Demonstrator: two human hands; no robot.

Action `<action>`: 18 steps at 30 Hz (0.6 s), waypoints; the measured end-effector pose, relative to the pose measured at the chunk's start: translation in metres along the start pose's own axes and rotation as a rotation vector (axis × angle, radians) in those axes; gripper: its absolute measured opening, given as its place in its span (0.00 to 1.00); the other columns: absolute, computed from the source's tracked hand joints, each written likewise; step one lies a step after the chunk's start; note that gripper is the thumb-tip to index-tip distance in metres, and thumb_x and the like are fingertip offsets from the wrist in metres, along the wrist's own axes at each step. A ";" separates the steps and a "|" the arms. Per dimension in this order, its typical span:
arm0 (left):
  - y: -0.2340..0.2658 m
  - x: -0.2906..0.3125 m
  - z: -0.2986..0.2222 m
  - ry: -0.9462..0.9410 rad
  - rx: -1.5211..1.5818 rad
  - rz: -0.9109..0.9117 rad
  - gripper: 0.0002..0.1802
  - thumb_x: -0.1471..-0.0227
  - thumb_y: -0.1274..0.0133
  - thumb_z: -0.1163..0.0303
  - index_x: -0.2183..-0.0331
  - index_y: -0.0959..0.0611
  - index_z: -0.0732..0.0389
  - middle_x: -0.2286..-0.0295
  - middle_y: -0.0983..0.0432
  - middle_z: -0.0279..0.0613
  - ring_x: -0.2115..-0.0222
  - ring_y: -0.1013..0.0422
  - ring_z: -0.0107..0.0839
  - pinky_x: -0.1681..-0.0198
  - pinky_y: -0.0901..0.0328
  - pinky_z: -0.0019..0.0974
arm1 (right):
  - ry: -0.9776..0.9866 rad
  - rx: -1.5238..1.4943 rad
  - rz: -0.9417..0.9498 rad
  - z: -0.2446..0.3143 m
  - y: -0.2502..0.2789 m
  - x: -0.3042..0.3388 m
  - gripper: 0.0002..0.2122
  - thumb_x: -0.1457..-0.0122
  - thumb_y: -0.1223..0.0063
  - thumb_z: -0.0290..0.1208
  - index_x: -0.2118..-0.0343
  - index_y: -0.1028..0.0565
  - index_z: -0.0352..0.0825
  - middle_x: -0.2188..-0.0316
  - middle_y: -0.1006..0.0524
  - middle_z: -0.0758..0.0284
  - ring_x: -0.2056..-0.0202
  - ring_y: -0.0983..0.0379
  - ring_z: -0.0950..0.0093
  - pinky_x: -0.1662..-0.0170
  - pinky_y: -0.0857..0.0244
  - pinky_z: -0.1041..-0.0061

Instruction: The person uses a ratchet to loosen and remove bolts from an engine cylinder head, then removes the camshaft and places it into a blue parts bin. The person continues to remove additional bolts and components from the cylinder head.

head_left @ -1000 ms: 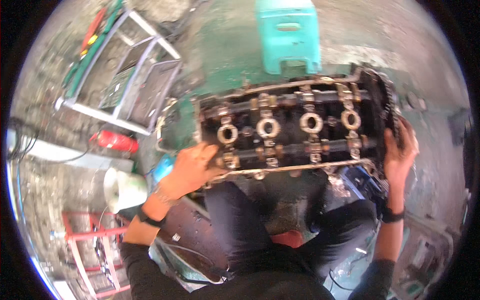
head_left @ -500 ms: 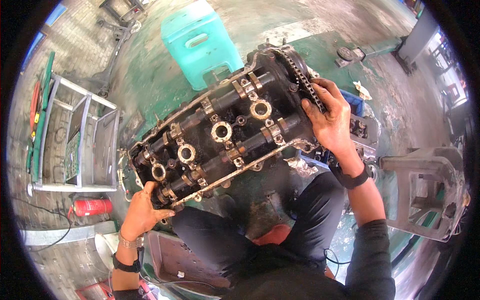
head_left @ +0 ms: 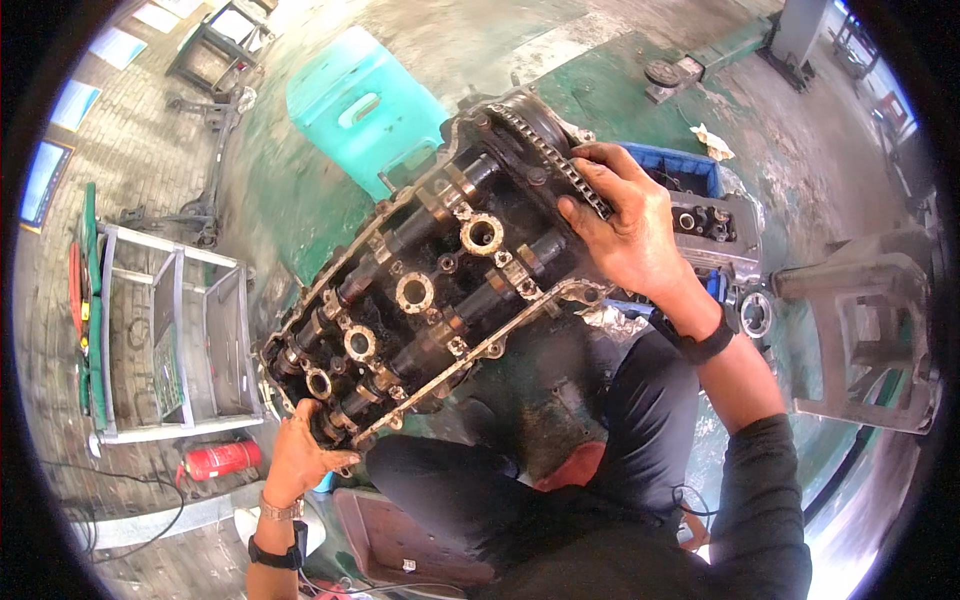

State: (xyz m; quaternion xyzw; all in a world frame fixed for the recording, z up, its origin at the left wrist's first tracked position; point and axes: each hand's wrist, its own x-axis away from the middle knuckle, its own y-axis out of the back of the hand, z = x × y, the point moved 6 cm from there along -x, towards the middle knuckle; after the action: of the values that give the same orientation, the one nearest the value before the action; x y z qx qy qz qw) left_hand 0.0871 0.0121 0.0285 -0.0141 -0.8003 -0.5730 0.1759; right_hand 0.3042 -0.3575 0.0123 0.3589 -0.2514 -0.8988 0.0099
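Note:
In front of me is a greasy engine cylinder head point(head_left: 432, 287), slanting from lower left to upper right. Two dark camshafts run along it under bearing caps, with a row of round plug tubes between them. My left hand point(head_left: 301, 453) grips its lower-left corner, thumb lying along the edge and fingers partly hidden. At the upper-right end, a timing chain point(head_left: 553, 160) loops over a sprocket. My right hand point(head_left: 632, 222) is closed around that end, fingers bent over the chain and thumb on the near side. What supports the head from below is hidden.
A turquoise stool point(head_left: 345, 95) stands beyond the head. To the right are a blue crate point(head_left: 690, 160), another metal engine part point(head_left: 735, 235) and a grey stool point(head_left: 870, 285). On the left stand a metal rack point(head_left: 112, 330) and a red extinguisher point(head_left: 222, 460). A brown tray point(head_left: 350, 520) lies near my legs.
The whole view has turned and shifted. Within it, the cylinder head slants more steeply and its chain end sits further left. Both hands stay at the same ends of it.

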 end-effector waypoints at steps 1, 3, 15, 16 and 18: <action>-0.001 0.000 0.001 0.006 0.006 0.000 0.44 0.77 0.22 0.65 0.56 0.27 0.66 0.63 0.20 0.51 0.61 0.23 0.48 0.56 0.30 0.42 | 0.006 -0.011 -0.001 0.000 0.001 0.000 0.15 0.50 0.37 0.23 0.58 0.23 0.26 0.55 0.24 0.56 0.57 0.23 0.58 0.55 0.30 0.69; -0.003 -0.001 0.006 0.043 0.037 0.013 0.44 0.77 0.22 0.65 0.56 0.27 0.66 0.64 0.19 0.51 0.62 0.23 0.45 0.56 0.30 0.40 | 0.021 0.007 -0.001 0.000 0.001 0.000 0.15 0.50 0.37 0.24 0.58 0.23 0.26 0.55 0.24 0.56 0.58 0.23 0.58 0.55 0.30 0.69; -0.017 -0.006 0.031 0.160 0.424 0.038 0.41 0.78 0.22 0.70 0.59 0.26 0.69 0.67 0.21 0.45 0.66 0.28 0.30 0.59 0.31 0.34 | 0.061 0.041 -0.022 0.001 0.001 0.000 0.16 0.52 0.36 0.24 0.59 0.24 0.26 0.56 0.24 0.55 0.60 0.23 0.57 0.58 0.28 0.68; -0.018 -0.006 0.034 0.210 0.440 0.045 0.41 0.77 0.22 0.71 0.59 0.26 0.69 0.67 0.21 0.44 0.66 0.28 0.30 0.59 0.31 0.34 | 0.062 0.039 -0.029 0.001 0.002 0.000 0.16 0.52 0.35 0.24 0.59 0.24 0.25 0.56 0.24 0.55 0.60 0.23 0.57 0.58 0.28 0.68; -0.018 -0.004 0.037 0.238 0.411 0.051 0.40 0.77 0.22 0.71 0.58 0.25 0.69 0.67 0.21 0.45 0.66 0.28 0.30 0.59 0.31 0.34 | 0.050 0.042 -0.024 0.000 0.001 0.000 0.16 0.52 0.35 0.24 0.59 0.24 0.25 0.56 0.23 0.55 0.59 0.22 0.57 0.57 0.28 0.69</action>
State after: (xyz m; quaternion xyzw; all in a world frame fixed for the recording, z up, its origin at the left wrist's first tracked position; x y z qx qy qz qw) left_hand 0.0773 0.0407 0.0005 0.0694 -0.8731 -0.3910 0.2828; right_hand 0.3041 -0.3586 0.0128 0.3846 -0.2653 -0.8841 -0.0022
